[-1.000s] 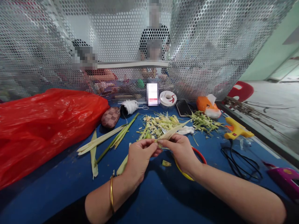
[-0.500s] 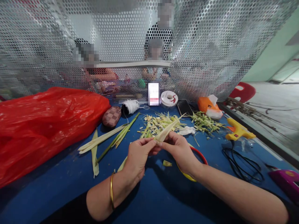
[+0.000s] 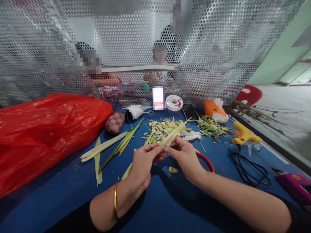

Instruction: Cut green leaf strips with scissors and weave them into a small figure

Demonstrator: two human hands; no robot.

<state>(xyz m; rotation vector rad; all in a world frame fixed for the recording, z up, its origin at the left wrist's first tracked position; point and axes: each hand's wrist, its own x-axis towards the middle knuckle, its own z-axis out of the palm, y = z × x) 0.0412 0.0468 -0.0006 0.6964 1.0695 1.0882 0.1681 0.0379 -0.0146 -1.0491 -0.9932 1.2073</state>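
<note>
A pale, pointed leaf strip, like a corn husk (image 3: 173, 134), is pinched between my two hands with its tip slanting up to the right. My left hand (image 3: 144, 163) closes thumb and fingers on its lower end. From the other side my right hand (image 3: 186, 158) grips the same end, thumb beside the left thumb. Beneath my right hand shows a red and yellow curved handle (image 3: 206, 160), mostly hidden. A small cut leaf piece (image 3: 172, 169) lies between my wrists. Just beyond the fingers spreads a heap of leaf scraps (image 3: 165, 126).
Leaf strips (image 3: 107, 147), a red plastic bag (image 3: 48, 136), a checkered pouch (image 3: 115, 122) and white thread (image 3: 135, 111) lie left. Beyond are a ribbon spool (image 3: 174, 103) and a phone (image 3: 190, 112). A yellow glue gun (image 3: 245, 133) with its cable is right. People sit behind the perforated sheet.
Both hands keep hold of the husk in nearly the same pose. The view has shifted slightly, and the person standing behind the sheet appears farther right.
</note>
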